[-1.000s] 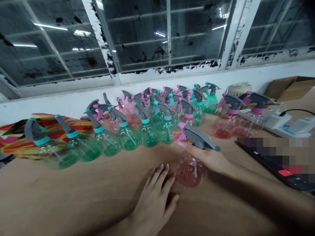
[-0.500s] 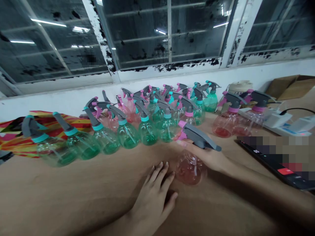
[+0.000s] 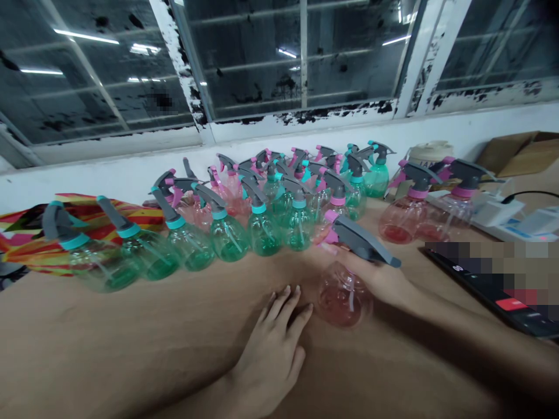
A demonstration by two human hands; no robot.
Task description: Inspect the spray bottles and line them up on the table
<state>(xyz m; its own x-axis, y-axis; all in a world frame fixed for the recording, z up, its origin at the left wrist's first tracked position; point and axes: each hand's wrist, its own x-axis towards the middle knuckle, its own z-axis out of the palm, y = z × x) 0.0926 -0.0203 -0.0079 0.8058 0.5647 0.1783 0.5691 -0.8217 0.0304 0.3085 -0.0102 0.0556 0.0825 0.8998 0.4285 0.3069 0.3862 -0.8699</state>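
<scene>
My right hand (image 3: 379, 278) grips the neck of a pink spray bottle (image 3: 344, 298) with a grey trigger head and pink collar, holding it upright on the brown table (image 3: 131, 343). My left hand (image 3: 273, 349) lies flat on the table just left of that bottle, fingers spread, holding nothing. Behind them stands a row of green spray bottles (image 3: 227, 235) with teal collars, and more pink and green ones crowd toward the wall.
Two pink spray bottles (image 3: 404, 218) stand at the right by a white power strip (image 3: 493, 212). A black device (image 3: 498, 297) lies at the right edge. A striped cloth (image 3: 26, 233) sits at the left, a cardboard box (image 3: 519, 152) at the far right.
My right hand has shifted the pink bottle slightly right. My left hand has stayed flat on the table. The view has drifted a little.
</scene>
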